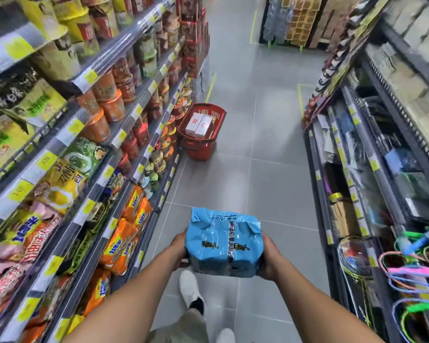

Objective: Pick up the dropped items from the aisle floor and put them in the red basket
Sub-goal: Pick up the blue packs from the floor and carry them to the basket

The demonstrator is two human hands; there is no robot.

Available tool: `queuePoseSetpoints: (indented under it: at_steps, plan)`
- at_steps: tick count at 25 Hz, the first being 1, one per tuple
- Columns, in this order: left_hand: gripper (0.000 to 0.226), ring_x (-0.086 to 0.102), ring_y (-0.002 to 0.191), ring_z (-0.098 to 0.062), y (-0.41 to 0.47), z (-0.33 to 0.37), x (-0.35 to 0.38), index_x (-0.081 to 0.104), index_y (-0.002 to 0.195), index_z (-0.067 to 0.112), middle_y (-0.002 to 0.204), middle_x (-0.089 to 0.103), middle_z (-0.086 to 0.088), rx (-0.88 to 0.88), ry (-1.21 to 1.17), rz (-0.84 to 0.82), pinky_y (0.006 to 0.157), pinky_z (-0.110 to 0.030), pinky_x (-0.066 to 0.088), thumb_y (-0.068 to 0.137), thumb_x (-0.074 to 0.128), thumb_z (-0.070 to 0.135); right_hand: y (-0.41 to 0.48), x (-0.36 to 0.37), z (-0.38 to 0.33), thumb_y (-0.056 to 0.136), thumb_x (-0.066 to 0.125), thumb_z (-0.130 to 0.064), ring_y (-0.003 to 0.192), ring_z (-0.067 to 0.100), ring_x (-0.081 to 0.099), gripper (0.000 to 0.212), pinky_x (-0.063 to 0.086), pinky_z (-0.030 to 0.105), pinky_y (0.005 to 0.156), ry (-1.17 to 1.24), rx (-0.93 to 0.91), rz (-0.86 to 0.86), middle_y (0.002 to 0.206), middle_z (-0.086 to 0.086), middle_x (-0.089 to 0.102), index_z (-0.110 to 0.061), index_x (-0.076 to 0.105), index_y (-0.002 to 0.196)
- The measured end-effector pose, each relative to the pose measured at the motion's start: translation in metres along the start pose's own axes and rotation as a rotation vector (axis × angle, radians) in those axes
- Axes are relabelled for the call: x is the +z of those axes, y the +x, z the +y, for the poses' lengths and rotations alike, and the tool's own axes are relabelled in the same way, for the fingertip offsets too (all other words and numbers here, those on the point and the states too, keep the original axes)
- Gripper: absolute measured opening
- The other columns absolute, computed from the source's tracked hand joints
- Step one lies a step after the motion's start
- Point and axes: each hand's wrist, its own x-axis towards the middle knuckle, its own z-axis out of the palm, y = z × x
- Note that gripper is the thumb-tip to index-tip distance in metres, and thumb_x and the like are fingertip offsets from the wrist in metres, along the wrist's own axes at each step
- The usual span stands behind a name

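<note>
A blue multipack of noodles (pixel 223 246) is held in front of me above the grey floor. My left hand (pixel 180 251) grips its left side and my right hand (pixel 269 256) grips its right side, fingers curled under the pack. Farther up the aisle the red basket (pixel 216 115) stands on the floor against the left shelving, with two white boxes (pixel 199 124) lying inside it.
Shelves of cup noodles and noodle packs (pixel 124 241) line the left side. Racks of hardware and coloured skipping ropes (pixel 406 268) line the right. My white shoes (pixel 190 287) are on the tiled floor below the pack. A display stand (pixel 295 21) closes the aisle's far end.
</note>
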Motion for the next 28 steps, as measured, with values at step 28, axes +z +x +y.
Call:
queuePoseSetpoints:
  at_steps: [28]
  plan:
    - [0.033,0.068,0.104,-0.032,0.381,0.546,-0.020,0.063,0.121,0.021,0.111,0.076,-0.005,0.023,-0.036,-0.010,0.078,-0.046,0.058,0.096,0.054,0.042,0.353,0.055,-0.554,0.062,0.070,-0.062,0.103,0.033,0.074,0.071,0.053,0.055,0.100,-0.064,0.069,0.148,0.109,0.005,0.078,-0.023,0.073,0.121]
